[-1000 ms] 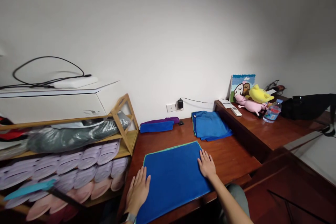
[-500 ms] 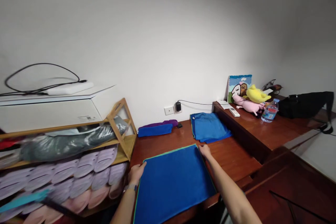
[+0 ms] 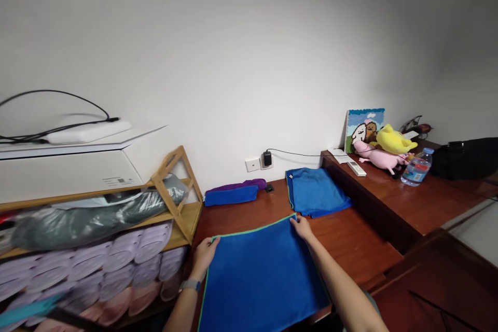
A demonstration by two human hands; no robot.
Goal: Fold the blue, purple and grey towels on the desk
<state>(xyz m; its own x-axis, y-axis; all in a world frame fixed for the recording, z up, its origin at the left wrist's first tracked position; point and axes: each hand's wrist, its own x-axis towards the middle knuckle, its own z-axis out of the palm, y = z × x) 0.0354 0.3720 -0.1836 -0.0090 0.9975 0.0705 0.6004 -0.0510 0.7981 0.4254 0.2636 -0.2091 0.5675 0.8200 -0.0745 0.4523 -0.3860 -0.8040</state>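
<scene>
The blue cloth (image 3: 260,275) spreads over the tabletop (image 3: 361,249) toward its front left corner. The left hand (image 3: 204,255) and right hand (image 3: 303,229) each have fingers pinched closed on one far corner of it, seemingly to stretch the green-trimmed edge between them. Along the tabletop's back edge lie a folded towel (image 3: 319,192), a blue bundle (image 3: 231,196) and a purple bundle (image 3: 257,183), apparently clear of the hands.

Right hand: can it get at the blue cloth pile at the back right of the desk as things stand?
Probably yes: the blue cloth pile lies just beyond the right hand, nothing visible between. But that hand pinches the spread blue cloth, so it would likely have to let go.
</scene>
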